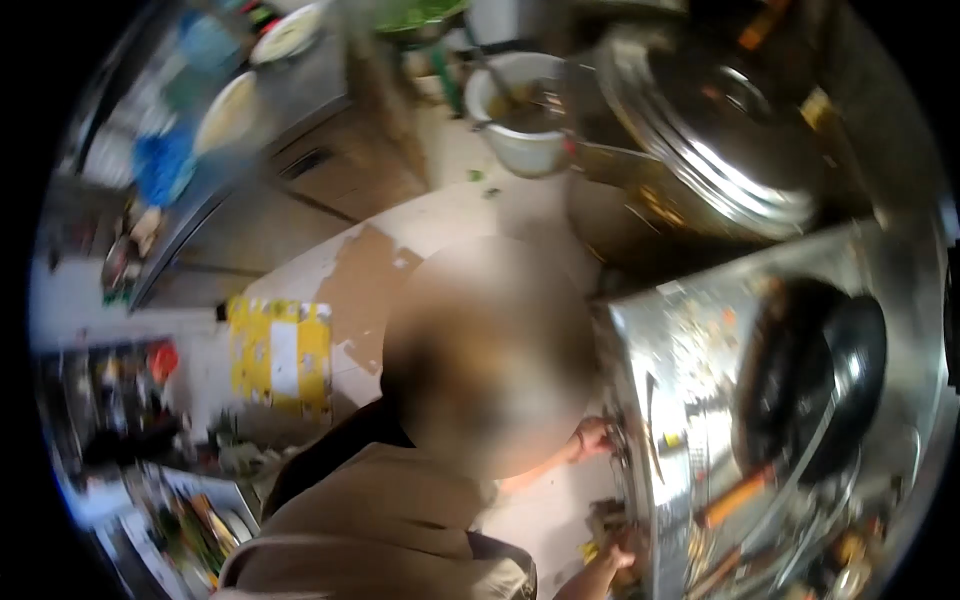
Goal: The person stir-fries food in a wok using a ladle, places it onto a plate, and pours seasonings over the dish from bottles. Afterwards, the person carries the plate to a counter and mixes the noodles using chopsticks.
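Co-worker's hand (592, 437) at steel counter (680, 400) edge, black wok (815, 385), wearer's hands unseen

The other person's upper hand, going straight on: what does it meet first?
Probably the steel stove front; the upper hand points right, at or near its edge. Blur hides whether they touch.

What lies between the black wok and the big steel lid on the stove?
In the head view, a strip of steel stove top separates the black wok from the big steel lid. It looks bare, though motion blur hides small scraps.
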Demonstrator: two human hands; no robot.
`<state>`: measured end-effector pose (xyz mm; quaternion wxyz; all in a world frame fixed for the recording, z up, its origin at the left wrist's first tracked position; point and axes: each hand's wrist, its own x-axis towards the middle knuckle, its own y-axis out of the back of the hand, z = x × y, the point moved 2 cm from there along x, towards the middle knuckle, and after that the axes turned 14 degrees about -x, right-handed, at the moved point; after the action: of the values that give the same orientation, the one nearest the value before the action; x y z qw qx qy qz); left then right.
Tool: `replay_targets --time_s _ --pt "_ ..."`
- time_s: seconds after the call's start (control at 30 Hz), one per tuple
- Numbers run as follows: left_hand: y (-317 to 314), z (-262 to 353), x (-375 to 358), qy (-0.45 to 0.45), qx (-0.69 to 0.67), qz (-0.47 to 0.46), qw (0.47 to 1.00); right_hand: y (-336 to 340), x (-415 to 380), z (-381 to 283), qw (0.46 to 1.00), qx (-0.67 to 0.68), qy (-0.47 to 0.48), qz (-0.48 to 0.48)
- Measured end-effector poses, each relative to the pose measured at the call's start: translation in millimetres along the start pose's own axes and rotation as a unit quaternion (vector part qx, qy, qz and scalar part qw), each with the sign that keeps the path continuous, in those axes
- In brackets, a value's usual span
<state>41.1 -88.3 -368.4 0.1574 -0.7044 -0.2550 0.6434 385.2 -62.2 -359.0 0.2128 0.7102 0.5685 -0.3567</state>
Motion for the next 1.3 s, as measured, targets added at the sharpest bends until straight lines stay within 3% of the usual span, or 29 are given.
replay_targets --time_s 0.03,0.07,0.1,0.13,0.17,0.2,0.23,0.3,0.33,0.37,0.4,0.47,0.53,0.57,0.6,0.67,0.7,0.73,0.83,0.93,1.0,1.07,1.13,1.27,1.3 --pt "-5 6 -23 0.060 0.077 -0.012 0.995 0 -18 -6 0.991 -0.095 0.070 -0.064" --pt "64 -20 43 0.120 0.060 0.034 0.990 3 -43 -16 0.978 -0.164 0.118 -0.058" --pt "39 -2 -20 0.174 0.137 -0.014 0.975 -8 -73 -28 0.987 -0.109 -0.051 0.106" --pt "14 7 -67 0.200 0.222 -0.041 0.954 -21 -108 -37 0.948 -0.181 -0.049 0.258" --pt "-41 20 -141 0.230 0.264 -0.059 0.935 22 -115 -47 0.960 -0.151 0.104 0.210" --pt "-58 23 -164 0.273 0.236 -0.088 0.928 57 -108 -47 0.947 -0.126 0.255 0.148" --pt "-77 23 -179 0.303 0.199 -0.169 0.917 4 -168 -97 0.922 -0.154 0.302 0.188" --pt "-135 18 -209 0.197 0.249 -0.183 0.930 -73 -222 -165 0.846 -0.177 0.447 0.229" --pt "-153 10 -205 0.182 0.235 -0.195 0.935 -104 -239 -195 0.840 -0.280 0.413 0.213" --pt "-183 1 -221 0.141 0.241 -0.151 0.948 -139 -248 -216 0.787 -0.402 0.423 0.201" --pt "-193 -12 -204 0.159 0.210 -0.234 0.936 -173 -250 -225 0.782 -0.466 0.392 0.135" --pt "-204 -44 -158 0.224 0.098 -0.241 0.939 -197 -234 -236 0.577 -0.677 0.439 0.125" --pt "-226 -42 -214 0.076 0.237 -0.243 0.937 -202 -213 -253 0.554 -0.729 0.363 0.173" --pt "-230 -38 -231 0.083 0.235 -0.262 0.932 -187 -193 -258 0.569 -0.665 0.454 0.166" --pt "-237 -34 -255 0.081 0.224 -0.277 0.931 -168 -164 -271 0.599 -0.647 0.456 0.126" --pt "-249 -26 -282 0.079 0.237 -0.327 0.911 -175 -186 -289 0.617 -0.640 0.445 0.106" --pt "-253 -22 -291 0.081 0.250 -0.345 0.901 -172 -181 -292 0.691 -0.589 0.417 0.047" --pt "-252 -18 -300 0.070 0.278 -0.349 0.892 -169 -174 -296 0.704 -0.581 0.408 0.023" --pt "-230 1 -313 0.049 0.357 -0.367 0.857 -199 -229 -303 0.826 -0.483 0.290 -0.012" --pt "-173 48 -329 0.042 0.362 -0.325 0.872 -214 -248 -295 0.913 -0.346 0.190 -0.104" --pt "-112 88 -326 -0.024 0.348 -0.240 0.906 -218 -239 -292 0.956 -0.209 0.110 -0.174" --pt "-39 134 -331 -0.075 0.321 -0.140 0.934 -234 -244 -290 0.943 0.006 0.049 -0.328" --pt "39 182 -345 -0.135 0.325 -0.035 0.935 -248 -259 -288 0.920 0.145 -0.042 -0.361" --pt "206 275 -398 -0.233 0.245 0.063 0.939 -257 -288 -277 0.920 0.144 -0.058 -0.360" --pt "252 299 -412 -0.269 0.216 0.081 0.935 -258 -298 -276 0.930 0.125 -0.023 -0.344"
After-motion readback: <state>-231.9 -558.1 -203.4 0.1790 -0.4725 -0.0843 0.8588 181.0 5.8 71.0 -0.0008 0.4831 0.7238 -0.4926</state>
